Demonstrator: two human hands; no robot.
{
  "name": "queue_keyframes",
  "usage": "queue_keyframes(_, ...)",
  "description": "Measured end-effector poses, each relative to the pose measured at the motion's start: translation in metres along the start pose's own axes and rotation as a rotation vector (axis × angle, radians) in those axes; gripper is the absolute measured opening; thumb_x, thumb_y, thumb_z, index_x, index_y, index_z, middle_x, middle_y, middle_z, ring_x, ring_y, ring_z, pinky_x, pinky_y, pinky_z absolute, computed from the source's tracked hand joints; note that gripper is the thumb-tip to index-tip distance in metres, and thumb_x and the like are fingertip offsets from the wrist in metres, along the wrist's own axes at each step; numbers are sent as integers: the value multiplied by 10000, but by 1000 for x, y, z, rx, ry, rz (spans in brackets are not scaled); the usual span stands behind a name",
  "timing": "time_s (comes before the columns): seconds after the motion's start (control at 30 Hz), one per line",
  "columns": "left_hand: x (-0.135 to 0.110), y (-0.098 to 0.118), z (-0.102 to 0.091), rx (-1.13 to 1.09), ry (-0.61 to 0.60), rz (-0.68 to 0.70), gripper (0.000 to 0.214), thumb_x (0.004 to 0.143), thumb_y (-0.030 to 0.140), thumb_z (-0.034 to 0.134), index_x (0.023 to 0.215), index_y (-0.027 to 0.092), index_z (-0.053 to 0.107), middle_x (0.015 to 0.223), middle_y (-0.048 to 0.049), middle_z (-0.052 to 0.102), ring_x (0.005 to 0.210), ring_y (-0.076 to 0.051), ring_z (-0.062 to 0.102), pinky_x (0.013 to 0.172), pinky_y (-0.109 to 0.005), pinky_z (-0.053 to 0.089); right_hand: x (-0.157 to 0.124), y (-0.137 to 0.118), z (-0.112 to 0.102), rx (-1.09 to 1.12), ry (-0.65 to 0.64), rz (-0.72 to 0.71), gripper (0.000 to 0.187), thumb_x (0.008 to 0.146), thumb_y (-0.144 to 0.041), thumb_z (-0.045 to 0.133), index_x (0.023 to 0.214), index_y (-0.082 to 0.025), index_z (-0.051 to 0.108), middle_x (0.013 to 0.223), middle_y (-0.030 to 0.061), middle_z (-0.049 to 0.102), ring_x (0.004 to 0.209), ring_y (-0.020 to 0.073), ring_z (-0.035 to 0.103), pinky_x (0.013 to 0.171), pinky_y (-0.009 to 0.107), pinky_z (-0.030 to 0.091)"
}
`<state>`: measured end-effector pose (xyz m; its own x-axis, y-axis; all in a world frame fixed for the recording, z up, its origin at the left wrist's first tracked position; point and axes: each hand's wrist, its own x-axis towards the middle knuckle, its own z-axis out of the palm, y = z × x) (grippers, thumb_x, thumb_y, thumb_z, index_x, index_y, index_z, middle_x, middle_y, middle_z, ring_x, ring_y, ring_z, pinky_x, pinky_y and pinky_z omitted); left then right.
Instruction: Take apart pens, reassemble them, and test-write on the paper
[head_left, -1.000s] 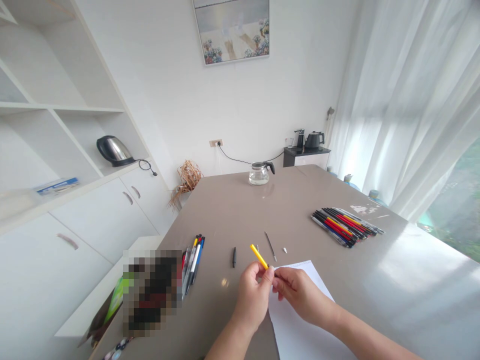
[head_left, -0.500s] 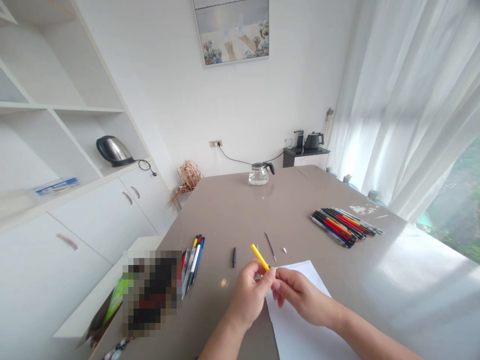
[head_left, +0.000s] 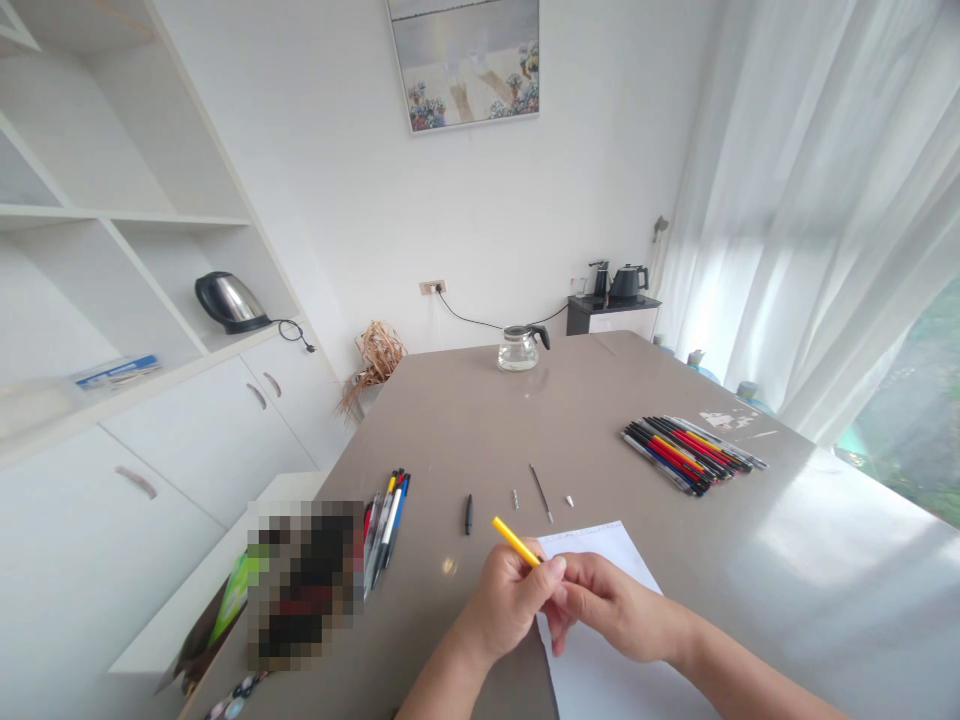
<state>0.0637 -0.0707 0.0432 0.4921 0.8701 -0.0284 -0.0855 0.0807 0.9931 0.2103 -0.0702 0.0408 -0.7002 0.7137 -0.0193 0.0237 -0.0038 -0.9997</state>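
My left hand (head_left: 508, 595) is closed around a yellow pen barrel (head_left: 514, 541), which slants up and to the left out of the fingers. Against its lower end, the fingertips of my right hand (head_left: 611, 605) are pinched, and the hands hide that end. Beneath them lies a white sheet of paper (head_left: 600, 675) with faint writing along its top edge. Beyond the hands are loose pen parts: a black grip piece (head_left: 469, 514), a small spring (head_left: 515, 499), a thin ink refill (head_left: 540, 493) and a small pale tip (head_left: 568, 501).
A row of several pens (head_left: 690, 455) lies at the right of the table (head_left: 450, 420). More pens (head_left: 388, 530) rest at the left, beside a pixelated patch. A glass pot (head_left: 517, 349) stands at the far end. White shelving (head_left: 180, 380) lines the left wall.
Both hands and the yellow barrel have come slightly lower and nearer to me. The barrel leans further left, and the small spring on the table now shows fully.
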Motion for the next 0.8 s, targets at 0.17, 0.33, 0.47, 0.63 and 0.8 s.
queue_keyframes(0.17,0,3,3,-34,63,55,336,796,426,391,583,174,451,401,13,490,362,-99,456,408,-209,336,1,-2,2,101,36,-40,345,832,-431,314,812,-127,477,698,68,598,671,162,605,673,329,455)
queue_keyframes(0.33,1,3,6,-26,127,104,358,819,386,371,529,183,425,334,47,386,329,-81,379,424,-216,353,1,-7,5,191,32,-65,346,839,-420,304,810,-123,480,769,94,608,747,181,604,732,367,442)
queue_keyframes(0.47,0,3,7,2,131,120,378,829,368,359,505,181,416,333,47,370,338,-77,366,440,-219,356,0,-7,3,214,0,-78,315,846,-389,312,787,-125,472,782,102,606,778,186,595,754,377,429)
queue_keyframes(0.63,2,2,7,-40,190,153,363,815,352,404,500,173,385,358,59,331,356,-60,341,405,-192,295,3,-3,6,158,56,-114,295,842,-383,319,778,-136,466,774,93,605,751,169,579,736,354,429)
queue_keyframes(0.8,4,1,9,-210,208,149,348,765,367,485,514,162,358,463,63,330,393,-38,299,372,-162,240,6,-1,9,133,127,-132,280,829,-390,339,700,-159,431,766,47,538,734,143,525,712,309,428)
